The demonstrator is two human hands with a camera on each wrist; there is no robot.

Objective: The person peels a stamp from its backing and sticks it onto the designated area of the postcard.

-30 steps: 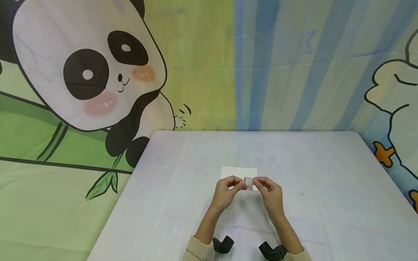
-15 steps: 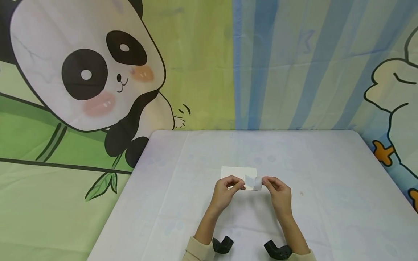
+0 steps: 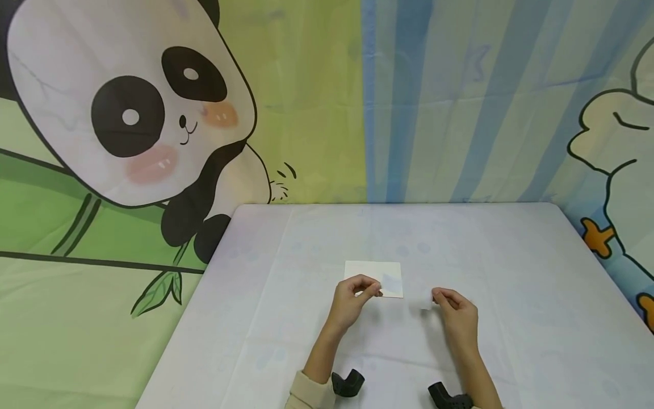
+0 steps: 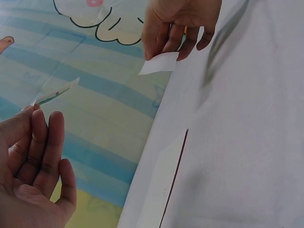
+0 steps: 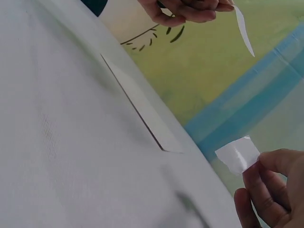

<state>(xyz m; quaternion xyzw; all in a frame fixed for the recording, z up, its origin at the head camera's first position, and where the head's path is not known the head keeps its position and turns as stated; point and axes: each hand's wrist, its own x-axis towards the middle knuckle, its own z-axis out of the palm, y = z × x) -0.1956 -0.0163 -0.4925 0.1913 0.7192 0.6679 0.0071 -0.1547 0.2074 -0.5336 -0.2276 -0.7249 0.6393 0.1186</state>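
In the head view, my left hand [image 3: 352, 301] pinches a small thin sticker [image 3: 391, 283] by one edge, over the corner of a white card [image 3: 360, 267]. The sticker [image 4: 59, 91] looks partly see-through in the left wrist view, with a faint greenish print. My right hand [image 3: 460, 321] is apart to the right and pinches a small white piece of backing paper [image 5: 238, 154] between thumb and fingers. In the left wrist view this backing paper [image 4: 159, 63] hangs slightly curved below the right fingertips.
The white card lies flat on the cloth-covered table [image 3: 511, 255]. Dark angled wrist mounts [image 3: 348, 383] stick out inward from the forearms. A printed curtain with a panda [image 3: 133, 116] stands behind and left of the table.
The right hand has pulled away to the right and slightly toward the body, parting the backing paper from the sticker. The left hand has hardly moved.
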